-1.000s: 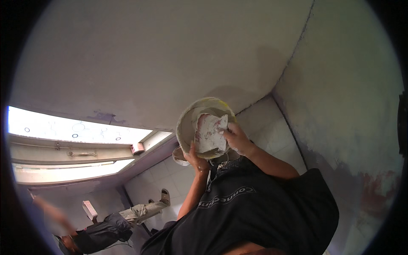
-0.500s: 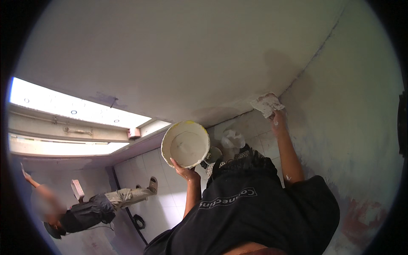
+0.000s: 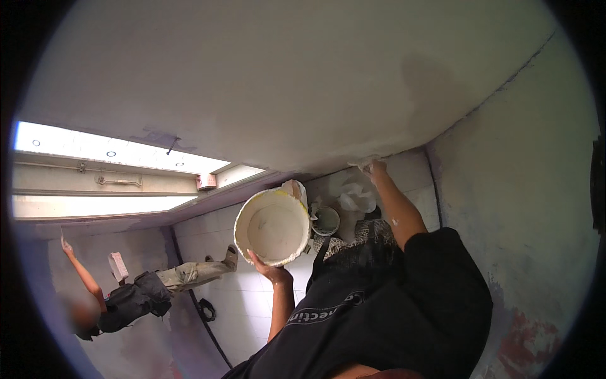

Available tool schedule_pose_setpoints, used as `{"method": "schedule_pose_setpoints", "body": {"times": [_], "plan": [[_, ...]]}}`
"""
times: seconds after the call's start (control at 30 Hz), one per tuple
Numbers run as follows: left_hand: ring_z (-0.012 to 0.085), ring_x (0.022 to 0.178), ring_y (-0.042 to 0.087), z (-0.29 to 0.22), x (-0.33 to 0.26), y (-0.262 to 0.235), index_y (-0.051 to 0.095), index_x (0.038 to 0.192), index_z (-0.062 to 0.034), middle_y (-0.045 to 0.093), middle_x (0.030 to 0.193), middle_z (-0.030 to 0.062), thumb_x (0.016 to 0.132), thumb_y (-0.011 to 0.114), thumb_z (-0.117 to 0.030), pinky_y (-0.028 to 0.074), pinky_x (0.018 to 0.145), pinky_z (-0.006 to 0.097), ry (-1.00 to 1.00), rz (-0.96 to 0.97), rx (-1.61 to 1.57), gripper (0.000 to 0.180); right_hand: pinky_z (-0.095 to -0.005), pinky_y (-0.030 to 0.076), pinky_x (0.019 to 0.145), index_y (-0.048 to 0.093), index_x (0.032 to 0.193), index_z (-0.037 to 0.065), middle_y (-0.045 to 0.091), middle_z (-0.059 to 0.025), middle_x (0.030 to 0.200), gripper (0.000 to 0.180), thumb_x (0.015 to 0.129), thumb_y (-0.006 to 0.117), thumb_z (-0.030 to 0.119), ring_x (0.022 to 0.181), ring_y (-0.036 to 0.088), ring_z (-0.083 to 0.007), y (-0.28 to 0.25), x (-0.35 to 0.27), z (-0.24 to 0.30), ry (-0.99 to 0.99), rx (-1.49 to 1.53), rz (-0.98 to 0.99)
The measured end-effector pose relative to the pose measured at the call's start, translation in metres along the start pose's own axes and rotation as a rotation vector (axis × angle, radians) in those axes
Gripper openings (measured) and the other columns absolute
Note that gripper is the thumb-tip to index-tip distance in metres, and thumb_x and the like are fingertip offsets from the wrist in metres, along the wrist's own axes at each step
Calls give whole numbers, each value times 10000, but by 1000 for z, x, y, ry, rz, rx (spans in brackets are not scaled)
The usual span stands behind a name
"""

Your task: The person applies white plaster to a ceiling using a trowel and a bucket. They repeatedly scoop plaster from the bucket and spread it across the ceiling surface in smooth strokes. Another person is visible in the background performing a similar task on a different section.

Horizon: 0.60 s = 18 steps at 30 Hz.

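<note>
A round white bucket [image 3: 276, 228] with a caked rim and a whitish paste inside is tilted toward me. My left hand [image 3: 273, 271] grips its near rim, thumb over the edge. At the foot of the wall ahead, my right hand [image 3: 377, 170] is closed around a flat, putty-smeared scraper [image 3: 362, 165]. The blade appears almost edge-on, at or very near the wall [image 3: 284, 95]; contact is hard to tell. White smears mark my right forearm.
On the tiled floor [image 3: 233, 287] stand a smaller pail [image 3: 326, 221] and a crumpled clear plastic bag [image 3: 355, 197]. A tin [image 3: 206, 182] sits on the window ledge. At left a co-worker [image 3: 136, 300] faces another wall, holding a pale block-like object [image 3: 118, 266]. A black cable coil [image 3: 206, 309] lies nearby.
My right hand has moved left and slightly down along the wall with the scraper, whose broad face has turned edge-on. The bucket has shifted slightly down; the co-worker's raised arm has moved.
</note>
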<state>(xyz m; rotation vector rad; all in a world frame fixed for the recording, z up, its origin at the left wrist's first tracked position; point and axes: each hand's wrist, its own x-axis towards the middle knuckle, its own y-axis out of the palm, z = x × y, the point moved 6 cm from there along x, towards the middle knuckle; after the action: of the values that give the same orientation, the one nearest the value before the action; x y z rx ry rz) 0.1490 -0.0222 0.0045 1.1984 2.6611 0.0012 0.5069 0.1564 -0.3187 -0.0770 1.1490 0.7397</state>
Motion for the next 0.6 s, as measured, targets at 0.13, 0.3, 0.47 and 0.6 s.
{"method": "schedule_pose_setpoints", "body": {"times": [0.13,0.3,0.47,0.6], "plan": [[238,1133,538,5,-4,-9,382,1344,-44,496,1264,114,980,308,-466,482,906,372,-46,-1,9,562,-425,505,868,550,1138,48,561,-168,1149,284,877,584,152,1003,577,-312,20,10,38,-513,-353,127],[242,1115,554,12,-6,-17,385,1343,-40,504,1255,116,968,332,-486,487,900,383,-118,-39,33,585,-422,454,873,595,1107,20,600,-149,1127,296,830,639,115,1051,565,-289,-53,-112,91,-1233,-1052,-159],[247,1148,526,19,1,-8,369,1348,-32,482,1276,121,958,366,-491,466,930,393,-166,12,-26,602,-379,426,931,501,1239,60,566,-67,1155,370,884,594,104,1069,539,-219,-145,-162,152,-701,143,57],[242,1167,501,20,7,2,364,1349,-28,473,1283,119,954,379,-496,434,962,394,-141,80,-75,612,-372,446,894,518,1204,58,570,-83,1136,312,907,557,146,1033,548,-223,-139,-128,126,-659,-198,60]]}}
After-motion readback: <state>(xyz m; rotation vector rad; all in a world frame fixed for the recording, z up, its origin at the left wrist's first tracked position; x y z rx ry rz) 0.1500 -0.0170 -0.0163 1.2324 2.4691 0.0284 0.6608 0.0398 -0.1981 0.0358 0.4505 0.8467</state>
